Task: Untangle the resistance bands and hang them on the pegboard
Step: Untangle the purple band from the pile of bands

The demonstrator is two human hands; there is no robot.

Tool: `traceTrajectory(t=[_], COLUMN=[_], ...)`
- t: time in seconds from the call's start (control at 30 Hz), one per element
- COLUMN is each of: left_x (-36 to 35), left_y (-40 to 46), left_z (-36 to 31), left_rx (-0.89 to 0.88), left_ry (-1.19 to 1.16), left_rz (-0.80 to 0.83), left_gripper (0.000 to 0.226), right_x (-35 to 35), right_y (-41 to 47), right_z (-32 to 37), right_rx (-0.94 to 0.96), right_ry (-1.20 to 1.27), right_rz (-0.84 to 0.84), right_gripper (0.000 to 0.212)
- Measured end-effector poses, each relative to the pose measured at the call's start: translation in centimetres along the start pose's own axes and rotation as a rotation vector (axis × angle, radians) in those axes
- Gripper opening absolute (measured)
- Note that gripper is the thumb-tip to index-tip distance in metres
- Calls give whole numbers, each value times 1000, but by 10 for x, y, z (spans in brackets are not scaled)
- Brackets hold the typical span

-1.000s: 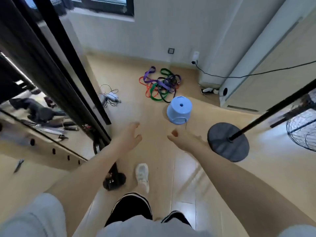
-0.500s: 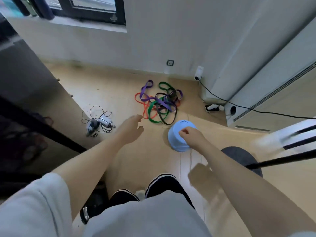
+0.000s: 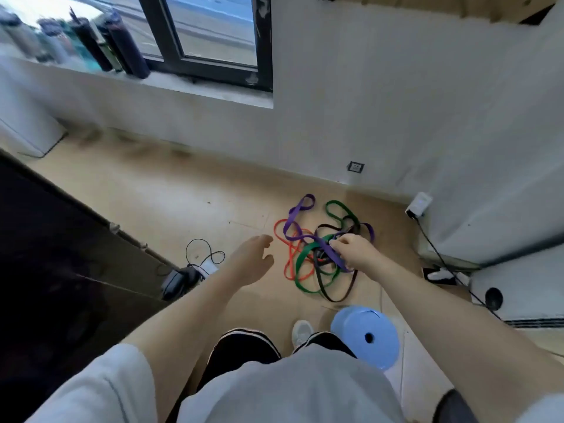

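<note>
Where bands (image 3: 317, 251) tangle, no legible labels.

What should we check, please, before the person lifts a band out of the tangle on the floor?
1. Right hand on the pile: ok, its fingers pinch at the purple band where the strands cross.
2. Left hand free to help: ok, open and empty beside the pile.
3. Bands separated: not ok, purple, green band, red band and black band still cross one another.
4. Blue stool clear of the pile: ok, it stands nearer the person, apart from the bands.
5. Pegboard within reach: cannot tell, none identifiable in view.
</note>
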State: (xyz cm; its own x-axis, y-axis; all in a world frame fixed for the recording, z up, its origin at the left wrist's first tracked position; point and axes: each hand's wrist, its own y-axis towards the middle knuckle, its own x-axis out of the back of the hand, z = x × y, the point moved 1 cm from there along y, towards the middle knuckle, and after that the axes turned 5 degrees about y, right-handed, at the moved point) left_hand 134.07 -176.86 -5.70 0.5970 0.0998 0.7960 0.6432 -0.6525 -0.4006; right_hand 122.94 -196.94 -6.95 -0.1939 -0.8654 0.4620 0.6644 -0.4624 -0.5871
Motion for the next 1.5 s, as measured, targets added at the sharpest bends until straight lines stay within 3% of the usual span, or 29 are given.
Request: traceTrajectory(t=[0.17,0.33,0.63,0.73,0.93,1.2,1.37,1.5], left_x=[47,86,163,161,73,-151,-248,-290], left_y=[78,167,374,432,535,708,783,806], left_z=[18,54,96,94,83,150,197,223], left_rx=[77,134,-23,-87,-241,-380,-338,-234], left_ry=[-40,-74,91,141,184,322,347,339], left_rz=[-15,-7,186,263,446,545,541,587], left_gripper=[46,46,45,45,45,42,47,51], right_x=[6,-6,-8,-2,-17,-109,-176,-221], right_y=[79,160,312,340,421,634,726,763], right_z=[69,109,144,146,89,-89,-173,-199], right_rx=[13,25,-275,-326,-390,-449,-427,-372], right_ry=[-76,-105,108,112,158,186,241,201], right_rz=[59,97,8,-47,-95,-167,-85,0], right_gripper=[25,41,38,36,41,36,33,35])
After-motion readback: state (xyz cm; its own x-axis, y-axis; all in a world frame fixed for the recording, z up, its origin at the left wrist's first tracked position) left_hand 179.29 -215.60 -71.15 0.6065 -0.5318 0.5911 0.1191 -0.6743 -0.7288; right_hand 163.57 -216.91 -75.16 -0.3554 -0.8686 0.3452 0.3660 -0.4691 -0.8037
